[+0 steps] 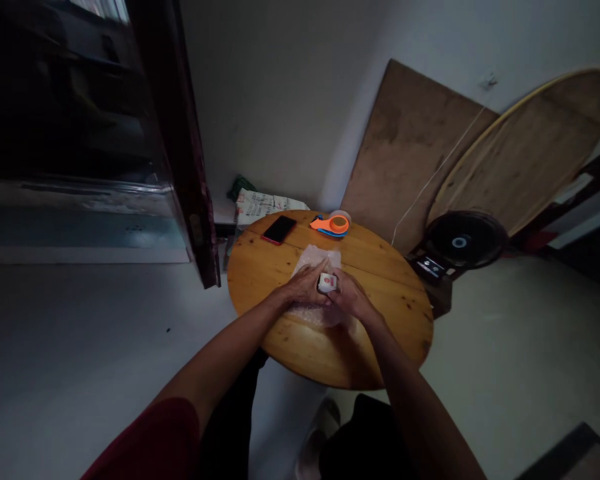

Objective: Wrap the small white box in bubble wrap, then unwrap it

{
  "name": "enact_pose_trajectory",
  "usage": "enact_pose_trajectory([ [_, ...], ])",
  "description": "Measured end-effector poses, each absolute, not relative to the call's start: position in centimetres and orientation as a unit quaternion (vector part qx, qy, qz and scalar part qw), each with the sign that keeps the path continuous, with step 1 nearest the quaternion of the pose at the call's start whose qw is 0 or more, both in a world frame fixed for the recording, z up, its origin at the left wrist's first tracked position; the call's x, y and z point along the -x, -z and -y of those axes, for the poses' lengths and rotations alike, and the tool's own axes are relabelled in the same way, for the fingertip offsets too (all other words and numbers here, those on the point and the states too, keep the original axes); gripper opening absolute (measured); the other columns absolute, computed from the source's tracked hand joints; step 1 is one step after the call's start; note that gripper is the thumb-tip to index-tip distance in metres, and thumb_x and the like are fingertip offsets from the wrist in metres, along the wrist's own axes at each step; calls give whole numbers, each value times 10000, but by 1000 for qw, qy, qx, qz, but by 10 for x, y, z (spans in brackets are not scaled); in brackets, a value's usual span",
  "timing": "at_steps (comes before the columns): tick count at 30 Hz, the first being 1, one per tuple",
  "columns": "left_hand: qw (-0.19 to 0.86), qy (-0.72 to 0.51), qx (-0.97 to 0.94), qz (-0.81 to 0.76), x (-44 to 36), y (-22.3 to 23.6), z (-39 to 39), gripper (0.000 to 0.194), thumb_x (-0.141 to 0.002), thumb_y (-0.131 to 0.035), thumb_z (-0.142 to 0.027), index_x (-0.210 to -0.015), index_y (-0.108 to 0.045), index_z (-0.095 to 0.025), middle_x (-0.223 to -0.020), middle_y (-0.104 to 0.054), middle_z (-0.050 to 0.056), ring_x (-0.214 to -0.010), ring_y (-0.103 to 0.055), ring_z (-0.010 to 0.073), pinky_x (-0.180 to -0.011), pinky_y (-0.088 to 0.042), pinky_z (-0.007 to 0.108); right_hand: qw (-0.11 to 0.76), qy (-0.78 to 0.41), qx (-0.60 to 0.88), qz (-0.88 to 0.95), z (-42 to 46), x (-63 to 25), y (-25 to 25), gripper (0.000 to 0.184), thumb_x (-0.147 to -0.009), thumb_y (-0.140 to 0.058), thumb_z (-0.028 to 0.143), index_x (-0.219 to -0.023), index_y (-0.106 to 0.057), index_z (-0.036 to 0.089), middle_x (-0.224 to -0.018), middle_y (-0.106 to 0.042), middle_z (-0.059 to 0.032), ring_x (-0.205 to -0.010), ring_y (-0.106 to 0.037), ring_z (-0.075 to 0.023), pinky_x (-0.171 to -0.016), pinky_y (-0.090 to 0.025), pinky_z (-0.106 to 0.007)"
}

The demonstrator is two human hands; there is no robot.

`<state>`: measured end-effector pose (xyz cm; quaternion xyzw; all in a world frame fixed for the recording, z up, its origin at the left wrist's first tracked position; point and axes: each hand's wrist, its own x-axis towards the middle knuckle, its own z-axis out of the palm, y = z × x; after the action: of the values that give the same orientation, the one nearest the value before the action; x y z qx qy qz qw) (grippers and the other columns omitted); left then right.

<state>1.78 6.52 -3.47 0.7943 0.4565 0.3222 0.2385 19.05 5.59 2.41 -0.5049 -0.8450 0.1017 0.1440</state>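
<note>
Phone point(279, 230) lies at left on the tabletop point(395, 287); next, over bubble wrap point(311, 315), the left hand point(306, 285) has its grip clamped on a small white box point(327, 283), the right hand point(351, 295) clamped at its other side. Likely light and stiff, the box suits holding by opposite sides.

The left hand point(306, 285) and right hand point(350, 293) are partly hiding a box point(327, 289); its print point(330, 281) is looking illegibly small. The bottom edge is cropping both arms point(414, 393).
</note>
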Motion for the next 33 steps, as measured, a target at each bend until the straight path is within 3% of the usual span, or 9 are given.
enact_pose_trajectory([
  [3,241,-311,-805,-444,-17,35,-66,1230,-580,-801,-497,-1535,-111,-145,-1434,-473,180,-1384,-355,340,-1160,-185,488,144,-89,530,831,-56,-202,-22,435,-742,-620,235,-1175,-615,194,-1094,-695,-60,-1007,-619,-227,-897,-455,-328],
  [9,243,-284,-816,-441,-17,33,-64,1240,-614,-764,-570,-1539,-56,-144,-1490,-397,192,-1428,-292,313,-1186,-95,479,302,-40,620,723,-49,-272,-33,422,-795,-572,371,-1174,-589,187,-1184,-654,-101,-1081,-596,-237,-936,-446,-333],
  [15,229,-269,-824,-443,-17,34,-65,1174,-626,-754,-565,-1527,-130,-144,-1530,-328,193,-1419,-309,315,-1195,-73,479,172,-20,716,676,-52,-332,-13,465,-791,-555,350,-1222,-567,174,-1165,-654,-146,-1093,-589,-313,-929,-439,-450],
  [18,218,-265,-829,-441,-17,35,-67,1170,-632,-748,-577,-1528,-120,-162,-1549,-294,181,-1426,-295,309,-1196,-74,484,225,28,695,683,-50,-330,-11,500,-817,-521,408,-1240,-548,143,-1260,-590,-188,-1176,-532,-332,-964,-409,-511],
  [23,189,-255,-834,-450,-18,38,-67,1138,-630,-747,-589,-1515,-171,-166,-1548,-303,166,-1427,-281,318,-1193,-118,475,349,-85,517,777,-28,-260,-39,341,-873,-480,390,-1105,-613,178,-1132,-648,-127,-1000,-604,-232,-830,-491,-356],
  [26,160,-263,-842,-442,-18,40,-69,921,-681,-721,-544,-1440,-350,-176,-1473,-433,134,-1362,-377,333,-1161,-215,480,284,-189,398,852,-18,-199,-52,262,-926,-436,318,-1080,-621,214,-1070,-657,-67,-927,-605,-172,-767,-482,-273],
  [29,143,-257,-858,-422,-17,42,-72,641,-696,-726,-444,-1252,-547,-178,-1321,-577,101,-1248,-497,312,-1100,-330,424,191,-142,393,888,-29,-157,-51,227,-933,-420,238,-961,-639,185,-974,-656,-62,-902,-588,-167,-827,-439,-278],
  [31,140,-261,-854,-427,-17,44,-73,697,-667,-749,-412,-1281,-521,-174,-1320,-575,110,-1244,-503,311,-1105,-326,424,136,-98,455,875,-44,-149,-44,257,-941,-388,200,-952,-642,160,-982,-657,-83,-929,-585,-174,-839,-421,-273],
  [33,150,-267,-842,-443,-17,45,-73,900,-654,-752,-459,-1416,-373,-165,-1405,-503,142,-1317,-441,320,-1147,-255,458,99,-47,524,845,-59,-155,-35,290,-955,-361,206,-1014,-640,155,-1032,-656,-97,-962,-585,-181,-841,-411,-269],
])
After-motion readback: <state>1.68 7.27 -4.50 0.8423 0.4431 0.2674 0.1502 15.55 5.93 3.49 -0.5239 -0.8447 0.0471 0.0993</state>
